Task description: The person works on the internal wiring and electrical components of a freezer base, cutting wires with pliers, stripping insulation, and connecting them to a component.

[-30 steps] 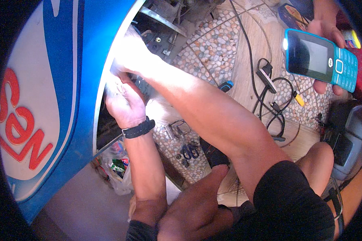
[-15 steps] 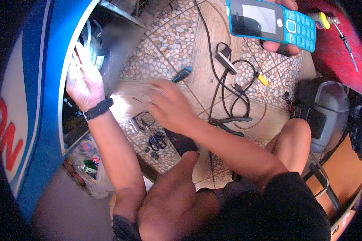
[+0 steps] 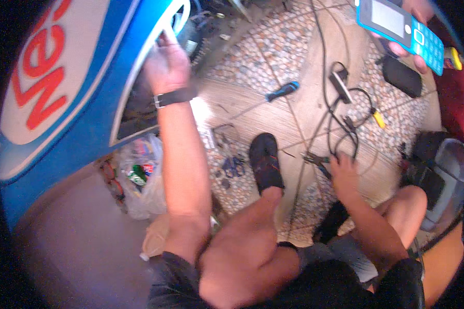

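My left hand (image 3: 168,67), with a dark watch strap at the wrist, is raised into the opening of the blue cabinet (image 3: 95,103). Its fingers are pinched together beside a pale tube or wire; what they hold is too blurred to make out. On the floor at right, my right hand (image 3: 344,175) is closed over the handles of pliers (image 3: 314,158), whose jaws point left. A screwdriver (image 3: 282,91) with a blue and black handle lies between my hands. At upper right, another person's hand (image 3: 420,9) holds out a blue keypad phone (image 3: 420,41).
A black cable (image 3: 319,56) loops across the pebble-and-wood-patterned floor, with a yellow-ended piece (image 3: 379,119). A black pouch (image 3: 402,77) lies below the phone. Plastic bags (image 3: 144,180) rest by the cabinet, small dark parts (image 3: 233,166) near my shoe (image 3: 265,159). A grey-black case (image 3: 441,180) stands at right.
My right hand has moved from near my left hand, rightward and down onto the pliers. My left hand stays at the cabinet opening. The whole view has shifted, showing more of the cabinet front.
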Tool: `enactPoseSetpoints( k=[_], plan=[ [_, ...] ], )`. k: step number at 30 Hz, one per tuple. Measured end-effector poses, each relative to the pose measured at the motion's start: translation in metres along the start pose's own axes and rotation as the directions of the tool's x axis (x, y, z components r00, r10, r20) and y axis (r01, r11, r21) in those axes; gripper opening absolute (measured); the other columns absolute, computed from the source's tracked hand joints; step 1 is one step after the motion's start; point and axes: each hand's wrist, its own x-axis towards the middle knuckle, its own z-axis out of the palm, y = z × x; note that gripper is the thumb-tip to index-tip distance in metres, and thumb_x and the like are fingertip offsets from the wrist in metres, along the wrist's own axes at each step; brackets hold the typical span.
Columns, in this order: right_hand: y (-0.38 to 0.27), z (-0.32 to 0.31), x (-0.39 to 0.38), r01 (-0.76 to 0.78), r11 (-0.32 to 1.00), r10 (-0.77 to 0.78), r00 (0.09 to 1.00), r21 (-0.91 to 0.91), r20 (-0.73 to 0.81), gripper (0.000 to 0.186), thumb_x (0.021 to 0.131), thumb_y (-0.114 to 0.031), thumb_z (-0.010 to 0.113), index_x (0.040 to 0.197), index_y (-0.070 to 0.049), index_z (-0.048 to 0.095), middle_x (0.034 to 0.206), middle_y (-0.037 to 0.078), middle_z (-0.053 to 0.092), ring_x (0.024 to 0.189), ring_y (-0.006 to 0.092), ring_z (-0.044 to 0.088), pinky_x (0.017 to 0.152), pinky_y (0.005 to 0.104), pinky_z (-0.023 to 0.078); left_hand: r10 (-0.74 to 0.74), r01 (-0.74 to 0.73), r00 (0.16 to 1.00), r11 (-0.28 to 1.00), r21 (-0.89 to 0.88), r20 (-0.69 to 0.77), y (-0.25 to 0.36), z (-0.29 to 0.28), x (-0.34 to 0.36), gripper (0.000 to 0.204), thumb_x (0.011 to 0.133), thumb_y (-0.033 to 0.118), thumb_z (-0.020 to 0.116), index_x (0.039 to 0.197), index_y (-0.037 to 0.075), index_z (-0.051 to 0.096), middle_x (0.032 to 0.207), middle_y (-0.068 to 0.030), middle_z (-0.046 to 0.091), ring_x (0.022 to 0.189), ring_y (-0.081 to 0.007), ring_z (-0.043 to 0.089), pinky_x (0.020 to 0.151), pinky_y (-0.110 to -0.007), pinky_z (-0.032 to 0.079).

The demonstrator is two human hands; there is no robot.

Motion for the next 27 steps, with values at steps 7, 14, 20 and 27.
enactPoseSetpoints(
  k=[7, 14, 20, 27],
  plan=[
    [0.032, 0.000, 0.010, -0.088, 0.995, 0.098, 0.937, -0.045, 0.335, 0.044, 0.090, -0.013, 0.053, 0.134, -0.013, 0.048, 0.129, 0.015, 0.052, 0.119, 0.0312, 0.051, 0.094, 0.0498, 0.047, 0.317, -0.208, 0.882, 0.926, 0.315, -0.350, -0.044, 0.043, -0.008, 0.030, 0.102, 0.005, 0.048, 0.128, -0.009, 0.052, 0.132, -0.0198, 0.058, 0.122, -0.0294, 0.055, 0.113, -0.040, 0.044],
    [0.016, 0.003, 0.009, 0.246, 0.966, -0.222, 0.943, -0.073, 0.248, 0.038, 0.087, -0.022, 0.058, 0.123, -0.009, 0.056, 0.131, 0.014, 0.051, 0.123, 0.0301, 0.048, 0.101, 0.0490, 0.038, 0.196, -0.121, 0.958, 0.938, 0.324, -0.208, -0.026, 0.033, -0.017, 0.028, 0.103, 0.008, 0.047, 0.125, -0.008, 0.052, 0.133, -0.0178, 0.056, 0.122, -0.0265, 0.055, 0.111, -0.037, 0.047],
    [0.034, -0.010, 0.022, 0.470, 0.883, -0.442, 0.834, -0.005, 0.329, 0.034, 0.089, -0.020, 0.056, 0.123, -0.014, 0.057, 0.136, 0.014, 0.050, 0.121, 0.0303, 0.050, 0.105, 0.0485, 0.036, 0.077, -0.035, 0.941, 0.991, 0.130, -0.329, -0.023, 0.032, -0.005, 0.026, 0.102, 0.012, 0.052, 0.120, -0.007, 0.054, 0.121, -0.0152, 0.061, 0.110, -0.0216, 0.059, 0.103, -0.030, 0.052],
    [0.029, 0.015, 0.008, 0.446, 0.895, -0.429, 0.874, -0.025, 0.228, 0.041, 0.090, -0.023, 0.055, 0.130, -0.014, 0.055, 0.139, 0.016, 0.049, 0.125, 0.0332, 0.047, 0.107, 0.0513, 0.034, 0.002, 0.030, 0.969, 0.991, 0.127, -0.246, 0.006, 0.017, -0.007, 0.018, 0.101, 0.006, 0.048, 0.112, -0.004, 0.057, 0.113, -0.0181, 0.063, 0.106, -0.0269, 0.062, 0.096, -0.042, 0.054]
  ],
)
